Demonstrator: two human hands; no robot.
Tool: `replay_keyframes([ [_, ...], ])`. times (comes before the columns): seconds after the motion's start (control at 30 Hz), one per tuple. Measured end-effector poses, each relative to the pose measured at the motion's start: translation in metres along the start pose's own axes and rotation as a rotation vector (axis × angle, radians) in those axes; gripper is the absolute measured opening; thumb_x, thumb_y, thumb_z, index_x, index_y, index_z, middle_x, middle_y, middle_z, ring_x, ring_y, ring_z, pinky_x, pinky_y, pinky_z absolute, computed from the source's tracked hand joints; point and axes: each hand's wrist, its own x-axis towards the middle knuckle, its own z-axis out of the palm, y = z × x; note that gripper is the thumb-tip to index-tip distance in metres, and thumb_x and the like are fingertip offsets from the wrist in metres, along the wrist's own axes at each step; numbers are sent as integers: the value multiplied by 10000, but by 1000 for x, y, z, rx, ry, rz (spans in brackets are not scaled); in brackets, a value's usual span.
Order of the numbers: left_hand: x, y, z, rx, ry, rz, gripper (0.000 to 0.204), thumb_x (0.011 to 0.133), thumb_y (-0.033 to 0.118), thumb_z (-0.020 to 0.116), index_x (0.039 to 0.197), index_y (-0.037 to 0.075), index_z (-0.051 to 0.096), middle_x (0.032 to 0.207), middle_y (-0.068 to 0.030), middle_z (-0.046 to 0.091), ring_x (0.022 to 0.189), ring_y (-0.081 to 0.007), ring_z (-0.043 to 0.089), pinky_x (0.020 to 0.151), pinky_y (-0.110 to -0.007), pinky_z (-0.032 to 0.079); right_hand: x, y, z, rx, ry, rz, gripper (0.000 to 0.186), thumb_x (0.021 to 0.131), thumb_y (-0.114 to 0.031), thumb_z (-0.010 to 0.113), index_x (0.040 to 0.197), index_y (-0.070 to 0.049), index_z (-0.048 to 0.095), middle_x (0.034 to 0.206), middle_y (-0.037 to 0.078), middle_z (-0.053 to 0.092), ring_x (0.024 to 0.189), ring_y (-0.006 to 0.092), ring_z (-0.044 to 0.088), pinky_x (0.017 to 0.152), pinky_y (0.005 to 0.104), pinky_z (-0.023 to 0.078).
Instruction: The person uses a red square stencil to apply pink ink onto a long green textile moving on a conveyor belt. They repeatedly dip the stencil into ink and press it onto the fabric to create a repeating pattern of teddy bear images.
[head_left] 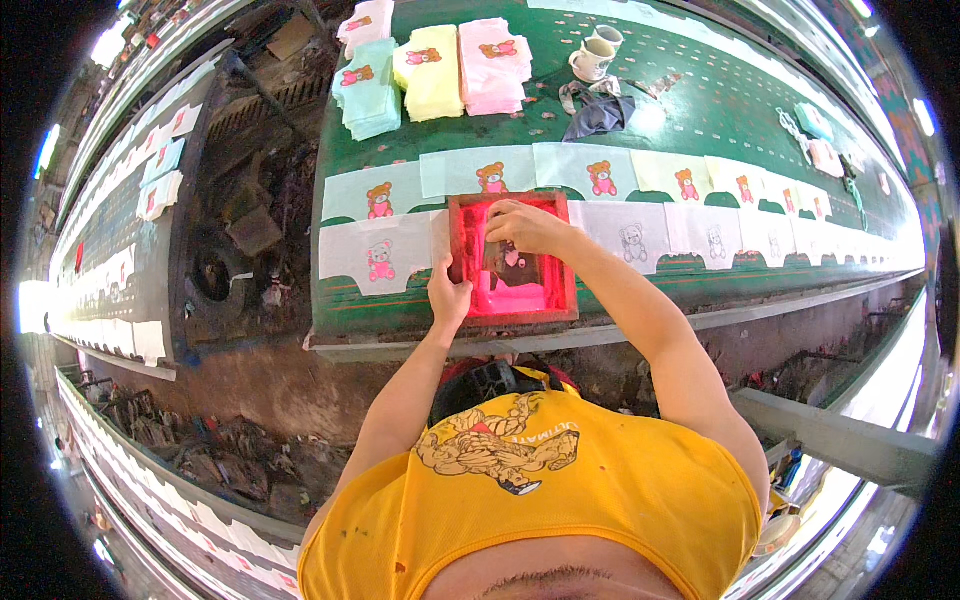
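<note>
The left hand (449,297) grasped the left side of a pink-stained wooden frame (517,298), set over the near row of cloths (341,262) on the green counter (470,138) — the right hand (532,229) had its fingers curled inside, their grip impossible to tell. Leftward, one bear (380,262) was pink-filled; rightward, outlined bears (633,243) looked unfinished, while the farther row (560,166) seemed fully coloured.

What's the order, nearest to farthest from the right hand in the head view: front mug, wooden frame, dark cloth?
From the right hand:
1. Wooden frame: beneath the hand.
2. Dark cloth: ahead, slightly right.
3. Front mug: just beyond the cloth.
</note>
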Motion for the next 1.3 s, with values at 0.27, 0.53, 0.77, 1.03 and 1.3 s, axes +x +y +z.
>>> replay_keyframes([
  [0.27,-1,-4,1,16,-5,-9,615,693,-2,742,1286,-67,593,1276,-279,660,1234,-407,620,1060,-425,480,-6,16,32,-41,17,13,239,747,-72,674,970,-94,756,1117,20,721,1161,278,585,1011,402,492],
  [0.53,-1,-5,3,-12,-5,-50,578,707,1,720,1268,-73,601,1258,-278,666,1221,-410,628,1049,-431,488,-78,-79,51,-262,175,421,305,747,-86,656,1047,-109,705,1113,33,672,1079,274,581,892,426,519],
  [0.77,0,-2,2,-40,21,-41,576,717,3,705,1281,-62,604,1252,-272,669,1212,-419,630,1041,-438,495,-72,-112,50,-101,62,626,250,754,-80,651,998,-84,704,1070,55,695,1065,286,599,894,457,517],
  [1.03,-1,-4,5,-22,-12,-47,580,719,6,699,1287,-58,601,1280,-265,656,1239,-405,614,1062,-432,482,-28,-22,38,-258,300,750,217,779,-108,690,994,-101,722,1061,53,703,1067,286,604,903,460,498],
  [1.3,0,-8,4,-6,2,-6,570,716,11,703,1271,-67,597,1276,-272,655,1226,-419,616,1059,-442,479,-69,-126,80,-318,360,708,195,771,-77,655,965,-98,665,1050,30,671,1066,275,591,877,448,489],
])
